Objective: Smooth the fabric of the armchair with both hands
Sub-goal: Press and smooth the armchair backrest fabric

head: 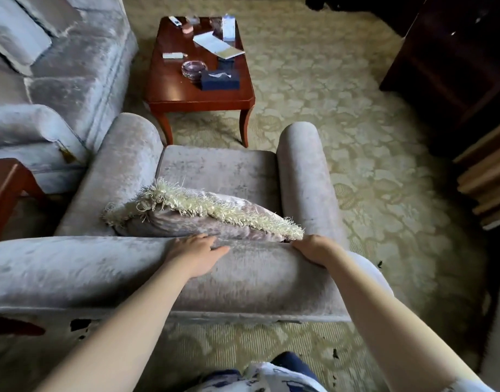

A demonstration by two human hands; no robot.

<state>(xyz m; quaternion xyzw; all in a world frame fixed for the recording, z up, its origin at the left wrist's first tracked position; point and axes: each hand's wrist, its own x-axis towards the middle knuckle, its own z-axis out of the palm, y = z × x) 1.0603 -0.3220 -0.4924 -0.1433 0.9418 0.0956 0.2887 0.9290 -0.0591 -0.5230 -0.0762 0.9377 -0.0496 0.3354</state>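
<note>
I look down from behind a grey velvet armchair (pixel 220 174); its padded back top (pixel 101 270) runs across the lower middle of the view. My left hand (pixel 198 254) lies flat on the top of the back, fingers spread and pointing right. My right hand (pixel 314 250) rests on the back's right end, its fingers curled over the front edge beside the cushion. A velvet cushion with a cream fringe (pixel 203 210) leans on the seat against the back, just beyond both hands. Neither hand holds anything.
A red-brown coffee table (pixel 169 89) with a glass ashtray (pixel 194 69), a tissue box and papers stands beyond the armchair. A grey sofa (pixel 73 69) fills the left, dark wooden furniture (pixel 455 66) the right. Patterned carpet (pixel 370 165) covers the floor.
</note>
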